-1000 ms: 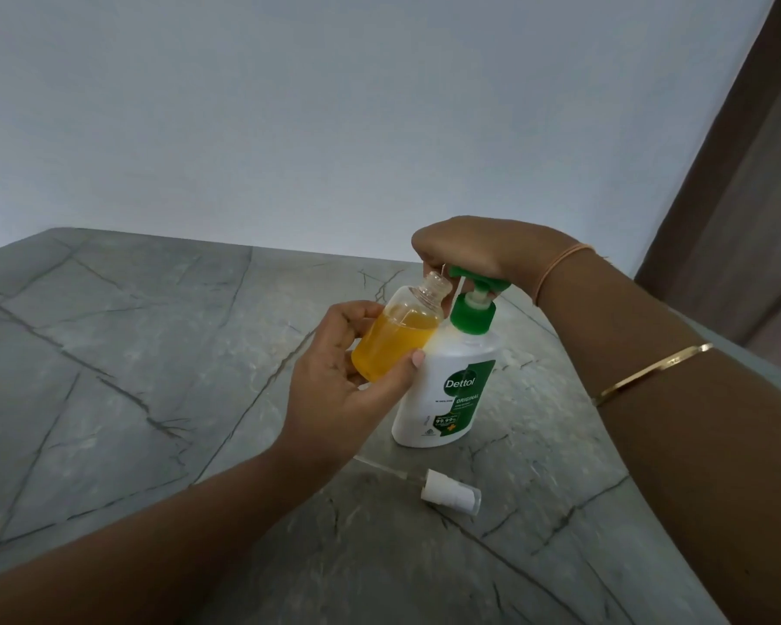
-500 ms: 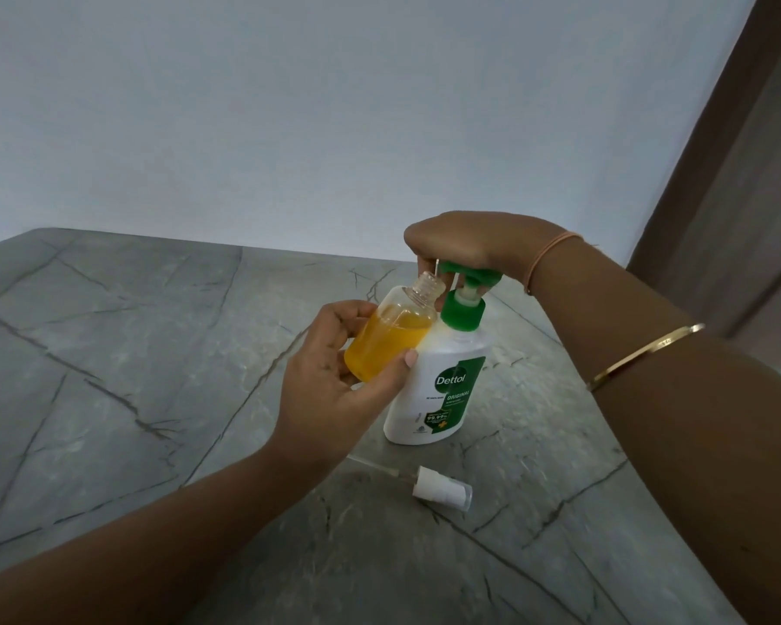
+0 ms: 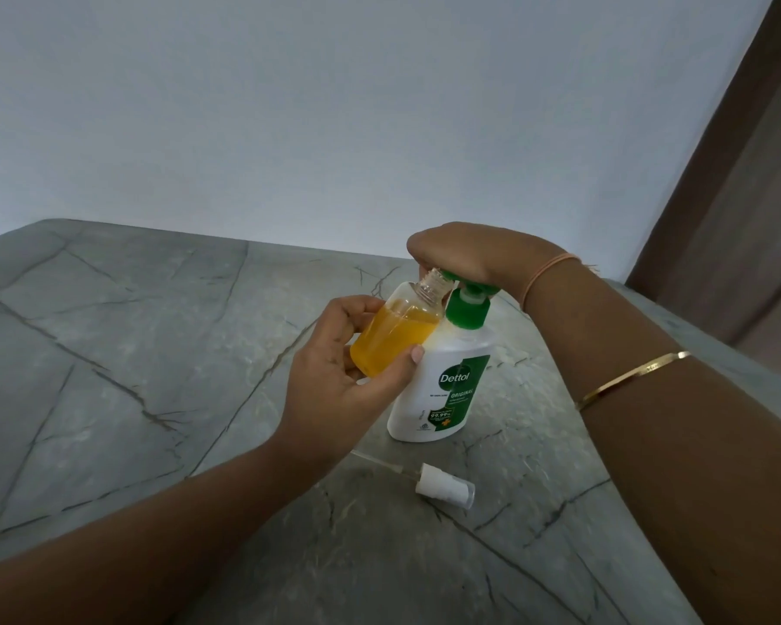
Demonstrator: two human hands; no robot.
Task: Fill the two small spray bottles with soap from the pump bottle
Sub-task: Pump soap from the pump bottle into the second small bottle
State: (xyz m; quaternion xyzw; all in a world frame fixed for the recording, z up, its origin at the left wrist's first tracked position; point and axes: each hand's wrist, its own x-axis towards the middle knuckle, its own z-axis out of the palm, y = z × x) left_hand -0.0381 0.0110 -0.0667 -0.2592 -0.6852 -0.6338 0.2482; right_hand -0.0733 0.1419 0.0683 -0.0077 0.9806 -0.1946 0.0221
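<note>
My left hand [image 3: 334, 385] grips a small clear spray bottle [image 3: 395, 336], uncapped and more than half full of orange soap. I hold it tilted, with its open neck against the spout of the white pump bottle [image 3: 443, 390]. The pump bottle stands on the grey stone table [image 3: 131, 354] and has a green collar and pump head. My right hand [image 3: 465, 254] lies over the green pump head, fingers curled down over it. A white spray cap [image 3: 445, 484] with its thin dip tube lies on the table in front of the pump bottle. No second small bottle is in view.
A plain white wall rises behind the table's far edge. A brown door or frame [image 3: 718, 218] stands at the right, past the table's right edge. My right forearm, with a gold bangle, crosses the right side of the table.
The green pump head sits lower on its stem than half a second ago, under my right hand. The small bottle stays at the spout in my left hand.
</note>
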